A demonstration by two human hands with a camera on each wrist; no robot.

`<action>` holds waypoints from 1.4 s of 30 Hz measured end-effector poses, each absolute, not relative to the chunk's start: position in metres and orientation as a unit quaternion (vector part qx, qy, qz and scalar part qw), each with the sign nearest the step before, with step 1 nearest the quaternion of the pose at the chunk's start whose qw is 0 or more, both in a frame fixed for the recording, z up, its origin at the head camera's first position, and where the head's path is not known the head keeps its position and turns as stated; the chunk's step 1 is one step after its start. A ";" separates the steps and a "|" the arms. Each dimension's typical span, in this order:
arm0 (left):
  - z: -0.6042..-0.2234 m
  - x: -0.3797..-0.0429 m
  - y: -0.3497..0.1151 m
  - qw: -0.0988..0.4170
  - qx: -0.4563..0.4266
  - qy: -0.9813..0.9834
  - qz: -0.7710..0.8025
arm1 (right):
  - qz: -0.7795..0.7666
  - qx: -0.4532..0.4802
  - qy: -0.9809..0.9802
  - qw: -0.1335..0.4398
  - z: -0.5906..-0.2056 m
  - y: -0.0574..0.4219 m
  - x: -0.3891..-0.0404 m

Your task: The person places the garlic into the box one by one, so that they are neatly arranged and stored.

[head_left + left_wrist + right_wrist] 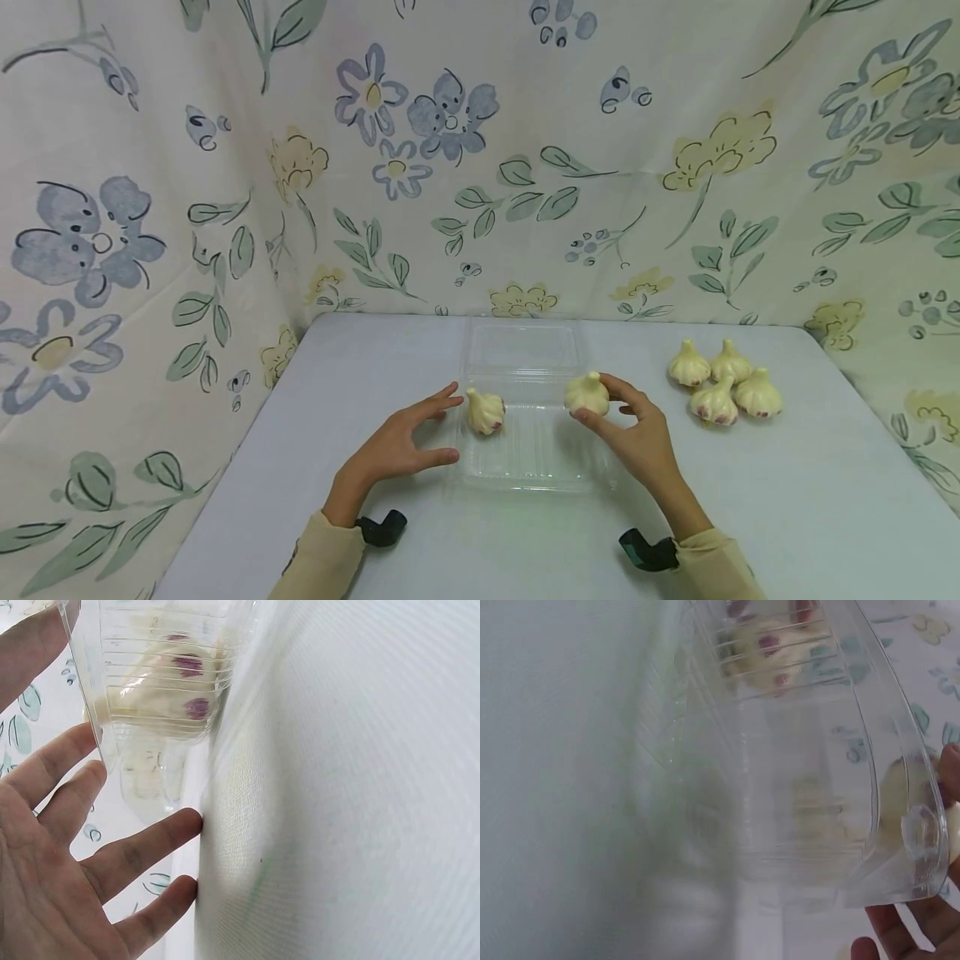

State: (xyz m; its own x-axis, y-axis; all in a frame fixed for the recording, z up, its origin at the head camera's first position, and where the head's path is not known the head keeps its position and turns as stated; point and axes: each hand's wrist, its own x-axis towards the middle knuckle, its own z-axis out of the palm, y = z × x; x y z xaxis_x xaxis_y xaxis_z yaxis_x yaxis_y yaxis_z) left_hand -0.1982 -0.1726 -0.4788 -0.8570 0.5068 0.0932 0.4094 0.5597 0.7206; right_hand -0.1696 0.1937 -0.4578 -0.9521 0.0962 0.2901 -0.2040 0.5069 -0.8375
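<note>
A clear plastic clamshell box (536, 450) lies with its lid (525, 346) folded back away from me. Inside its left part sits one garlic bulb (486, 412), whose purple-marked base shows through the ribbed wall in the left wrist view. My left hand (401, 446) is spread at the box's left side, fingertips right at the rim. My right hand (637, 425) pinches a second garlic bulb (587, 394) between thumb and fingers, over the box's right edge. Seen from the right wrist, this bulb is partly behind the clear wall, near the rim.
Several more garlic bulbs (723, 383) stand clustered on the white table (810, 500), to the right of the box. Behind and to the left hangs a flower-printed cloth (480, 225). Black wrist mounts (384, 528) sit at both sleeves.
</note>
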 end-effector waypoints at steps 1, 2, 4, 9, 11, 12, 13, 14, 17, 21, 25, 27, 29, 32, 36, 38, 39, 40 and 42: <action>-0.479 -0.198 -0.173 0.062 0.261 0.880 0.391 | 0.496 0.033 -0.855 0.151 -0.458 0.192 -0.169; -0.479 -0.198 -0.173 0.063 0.261 0.881 0.391 | 0.497 0.034 -0.854 0.149 -0.459 0.191 -0.169; -0.479 -0.198 -0.173 0.063 0.260 0.881 0.390 | 0.498 0.039 -0.854 0.145 -0.460 0.188 -0.168; -0.480 -0.198 -0.173 0.062 0.261 0.881 0.390 | 0.493 0.067 -0.856 0.142 -0.464 0.182 -0.166; -0.480 -0.198 -0.173 0.061 0.262 0.881 0.390 | 0.491 0.086 -0.855 0.146 -0.465 0.179 -0.166; -0.480 -0.198 -0.173 0.061 0.263 0.881 0.390 | 0.490 0.095 -0.853 0.149 -0.465 0.178 -0.166; -0.480 -0.198 -0.173 0.060 0.263 0.880 0.390 | 0.490 0.103 -0.852 0.152 -0.466 0.177 -0.166; -0.480 -0.198 -0.173 0.060 0.264 0.880 0.390 | 0.490 0.110 -0.851 0.156 -0.467 0.175 -0.166; -0.480 -0.198 -0.173 0.061 0.264 0.880 0.390 | 0.484 0.126 -0.849 0.170 -0.469 0.172 -0.167; -0.479 -0.198 -0.173 0.063 0.262 0.881 0.390 | 0.473 0.141 -0.849 0.188 -0.472 0.170 -0.167; -0.479 -0.198 -0.173 0.063 0.262 0.880 0.390 | 0.468 0.149 -0.849 0.197 -0.472 0.167 -0.166; -0.479 -0.198 -0.174 0.063 0.263 0.879 0.391 | 0.468 0.150 -0.849 0.194 -0.471 0.166 -0.166; -0.479 -0.198 -0.174 0.062 0.264 0.879 0.392 | 0.470 0.147 -0.850 0.188 -0.469 0.165 -0.165; -0.479 -0.198 -0.174 0.063 0.262 0.880 0.392 | 0.475 0.143 -0.851 0.175 -0.466 0.162 -0.164; -0.479 -0.198 -0.174 0.064 0.261 0.881 0.390 | 0.477 0.142 -0.853 0.158 -0.463 0.158 -0.163; -0.479 -0.198 -0.174 0.064 0.261 0.881 0.389 | 0.476 0.143 -0.854 0.153 -0.462 0.156 -0.162; -0.479 -0.198 -0.174 0.064 0.262 0.881 0.389 | 0.474 0.144 -0.856 0.150 -0.462 0.155 -0.161; -0.479 -0.198 -0.174 0.065 0.262 0.881 0.388 | 0.471 0.147 -0.857 0.147 -0.462 0.155 -0.161; -0.478 -0.198 -0.173 0.066 0.262 0.881 0.388 | 0.466 0.156 -0.860 0.140 -0.462 0.154 -0.160</action>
